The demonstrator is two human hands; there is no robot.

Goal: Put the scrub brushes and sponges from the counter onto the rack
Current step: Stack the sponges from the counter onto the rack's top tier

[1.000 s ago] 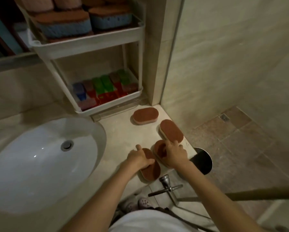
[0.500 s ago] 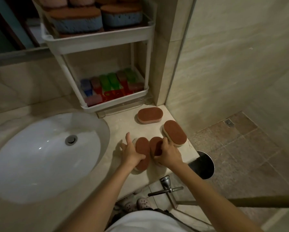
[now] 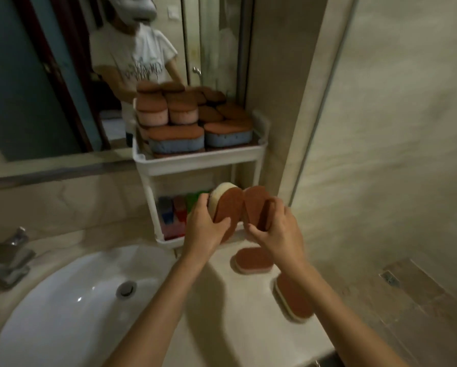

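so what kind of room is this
Most likely a home bathroom: a white oval sink set in a stone counter with a metal faucet beside it, a wall mirror above, and tiled walls with a floor drain.

Both bare forearms rising from the lower edge of the frame toward its centre, converging. Left hand (image 3: 205,229) raised at centre, fingers curled, thumb pressed across the front of an upright oval brown-faced cream sponge (image 3: 226,205). Right hand (image 3: 280,231) just beside it, slightly right of centre, grip closed round a second upright brown-faced oval sponge (image 3: 256,205), thumb in front. Hands close together, not touching.
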